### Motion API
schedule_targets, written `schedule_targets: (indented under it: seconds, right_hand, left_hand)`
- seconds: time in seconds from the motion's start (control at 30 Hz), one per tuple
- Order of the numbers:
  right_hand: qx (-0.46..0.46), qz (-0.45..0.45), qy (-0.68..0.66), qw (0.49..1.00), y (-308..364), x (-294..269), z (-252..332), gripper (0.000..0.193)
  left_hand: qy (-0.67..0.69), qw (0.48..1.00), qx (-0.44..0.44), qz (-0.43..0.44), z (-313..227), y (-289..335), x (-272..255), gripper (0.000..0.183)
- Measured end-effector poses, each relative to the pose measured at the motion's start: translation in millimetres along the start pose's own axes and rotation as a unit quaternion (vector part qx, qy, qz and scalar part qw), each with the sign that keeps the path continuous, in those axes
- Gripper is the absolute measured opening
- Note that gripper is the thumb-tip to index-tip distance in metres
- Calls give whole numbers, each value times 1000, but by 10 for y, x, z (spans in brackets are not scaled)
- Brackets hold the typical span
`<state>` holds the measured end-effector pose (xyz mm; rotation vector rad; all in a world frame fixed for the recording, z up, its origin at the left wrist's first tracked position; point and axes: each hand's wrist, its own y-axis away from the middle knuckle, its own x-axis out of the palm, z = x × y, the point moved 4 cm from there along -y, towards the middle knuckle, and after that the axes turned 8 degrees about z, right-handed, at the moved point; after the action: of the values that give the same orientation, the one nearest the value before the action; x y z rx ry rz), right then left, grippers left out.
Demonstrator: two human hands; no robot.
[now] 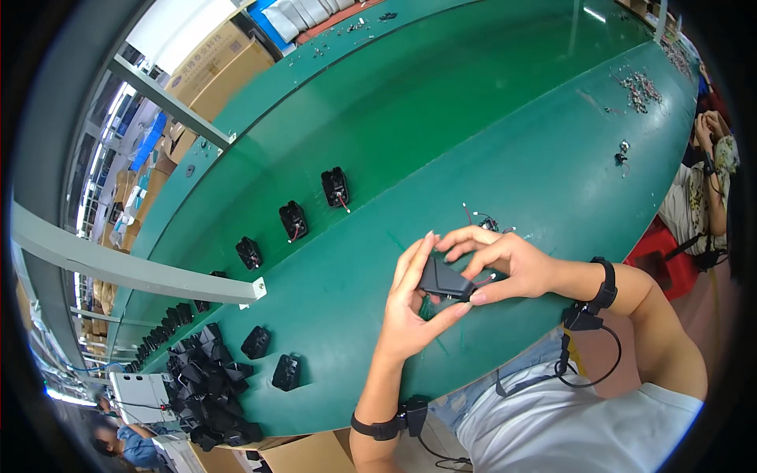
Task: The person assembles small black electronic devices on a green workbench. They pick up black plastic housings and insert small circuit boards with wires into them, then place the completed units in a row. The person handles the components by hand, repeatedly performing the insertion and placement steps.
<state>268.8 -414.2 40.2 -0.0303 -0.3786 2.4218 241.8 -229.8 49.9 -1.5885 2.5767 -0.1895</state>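
Note:
Above the green table [544,173], a dark plastic housing [446,279] is held between my two hands. My left hand [404,303] grips its left side, thumb along the near edge and fingers round the far side. With thumb and fingers, my right hand [509,264] holds the right end. A thin wire with a small white connector [490,277] sticks out beside the right thumb. Just beyond the right hand lies a small wired part [489,224] on the table. The housing's underside is hidden.
A heap of black housings [206,378] lies at the left, with two single housings [286,372] beside it. More open housings [334,187] line the green belt [410,118]. A grey metal bar [142,264] crosses the left. Loose small parts [639,91] and a seated person [714,173] are far right.

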Motion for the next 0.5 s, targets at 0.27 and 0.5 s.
schedule_targets:
  seconds: [0.27,0.5]
  right_hand:
    - [138,13,-191,972,31,8,-24,18]
    - [184,34,-214,959,34,-36,-92,16]
  left_hand:
    - [-271,959,87,-2,0,-41,105,78]
    - [-251,966,49,36,6,-31,98,77]
